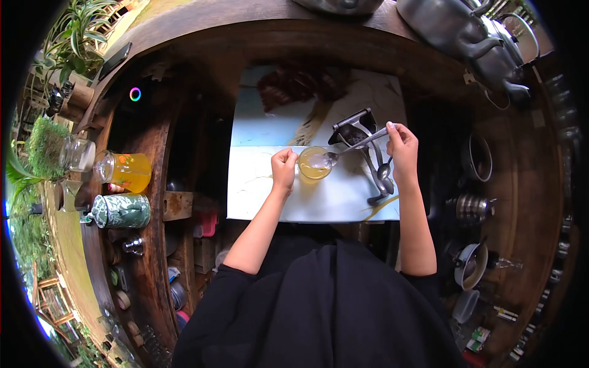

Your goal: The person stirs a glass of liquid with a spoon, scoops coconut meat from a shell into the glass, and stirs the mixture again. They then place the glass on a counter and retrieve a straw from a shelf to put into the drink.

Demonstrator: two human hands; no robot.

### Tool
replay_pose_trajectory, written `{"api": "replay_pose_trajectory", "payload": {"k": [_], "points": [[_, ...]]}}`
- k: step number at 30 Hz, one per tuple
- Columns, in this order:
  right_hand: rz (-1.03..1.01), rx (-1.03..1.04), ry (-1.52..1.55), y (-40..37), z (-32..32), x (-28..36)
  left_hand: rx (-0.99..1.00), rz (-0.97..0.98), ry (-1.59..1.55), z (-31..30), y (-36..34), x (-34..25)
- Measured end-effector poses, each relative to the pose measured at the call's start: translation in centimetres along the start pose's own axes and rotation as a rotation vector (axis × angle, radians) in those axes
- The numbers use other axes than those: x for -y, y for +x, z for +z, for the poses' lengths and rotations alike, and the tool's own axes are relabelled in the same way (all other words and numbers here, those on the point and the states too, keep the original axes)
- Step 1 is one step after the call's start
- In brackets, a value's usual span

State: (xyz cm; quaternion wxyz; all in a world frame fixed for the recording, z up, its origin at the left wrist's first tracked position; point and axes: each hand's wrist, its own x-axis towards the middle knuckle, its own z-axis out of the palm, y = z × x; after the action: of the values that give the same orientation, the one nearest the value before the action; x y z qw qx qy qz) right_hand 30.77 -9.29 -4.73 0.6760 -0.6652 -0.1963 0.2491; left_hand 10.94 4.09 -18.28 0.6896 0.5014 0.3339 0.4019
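Observation:
A glass cup of yellow liquid [315,167] stands on the light tabletop [257,196]. My left hand [284,170] is closed at the cup's left side, where its handle seems to be, with the fingers hiding it. My right hand [402,147] pinches the handle end of a metal spoon [362,142], whose bowl is at the cup's right rim. Beneath the spoon handle lies a dark metal hand squeezer [371,162], its cup end open toward the back. A second spoon [384,170] rests by the squeezer's handles, below my right hand.
A dark red cloth [294,86] lies at the table's back. On the left ledge are a jar of orange liquid [130,172] and a green speckled enamel canister [123,211]. Metal kettles [442,27] stand at the back right. Pots [471,266] sit on the right.

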Motion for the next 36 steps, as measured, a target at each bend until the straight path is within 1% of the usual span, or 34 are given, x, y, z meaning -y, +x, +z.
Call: {"api": "replay_pose_trajectory", "payload": {"k": [1,8,10,11,13,15,17,18,19,22,25,27,29,31,32,34,35,36], "points": [[0.001,-0.003,-0.002,0.0,-0.1,-0.3,-0.040,-0.012,-0.023,0.0,0.0,0.4],[0.028,-0.028,-0.035,-0.4,-0.7,-1.1,-0.035,0.017,0.018,0.3,0.2,0.0],[0.023,-0.031,0.011,-0.4,-0.9,-1.4,0.039,-0.007,0.067,-0.2,0.3,0.0],[0.023,-0.030,0.013,-0.5,-0.9,-1.4,0.038,-0.006,0.070,-0.3,0.4,0.0],[0.038,-0.041,0.015,-0.7,-0.7,-1.2,0.021,0.067,0.121,-0.6,0.6,-0.1],[0.039,-0.042,0.026,-0.7,-0.8,-1.2,-0.106,0.145,0.112,-1.7,0.7,-1.3],[0.042,-0.047,0.035,-0.7,-1.1,-1.2,-0.213,0.212,0.028,-3.0,0.3,-3.1],[0.036,-0.064,0.049,-0.6,-1.3,-1.2,-0.254,0.285,0.086,-3.5,0.0,-4.5],[0.030,-0.079,0.065,-0.5,-1.4,-1.2,-0.265,0.317,0.093,-3.8,-0.4,-5.8],[0.028,-0.089,0.056,-0.4,-1.6,-0.5,-0.221,0.360,0.099,-4.0,-2.1,-8.5],[0.027,-0.098,0.069,-0.3,-1.8,-0.4,-0.208,0.394,0.116,-2.7,-4.1,-9.8],[0.023,-0.087,0.057,-0.2,-1.8,-0.5,-0.077,0.346,0.066,-1.8,-6.6,-9.9],[0.020,-0.074,0.045,-0.3,-1.6,-0.6,0.029,0.142,0.133,-0.2,-9.6,-9.1],[0.050,-0.038,0.076,-0.4,-1.5,-0.7,0.213,0.234,0.313,1.4,-11.5,-8.2],[0.051,-0.040,0.077,-0.3,-1.3,-0.6,0.215,0.232,0.315,1.7,-11.3,-9.1],[0.072,0.020,0.025,0.0,-1.0,-0.5,0.285,0.273,0.407,3.1,-10.3,-12.8],[0.074,0.019,0.027,0.2,-1.0,-0.5,0.237,0.362,0.438,3.7,-8.6,-14.4],[0.080,0.056,0.002,0.6,-0.9,-0.4,0.199,0.391,0.479,4.2,-6.8,-15.8]]}}
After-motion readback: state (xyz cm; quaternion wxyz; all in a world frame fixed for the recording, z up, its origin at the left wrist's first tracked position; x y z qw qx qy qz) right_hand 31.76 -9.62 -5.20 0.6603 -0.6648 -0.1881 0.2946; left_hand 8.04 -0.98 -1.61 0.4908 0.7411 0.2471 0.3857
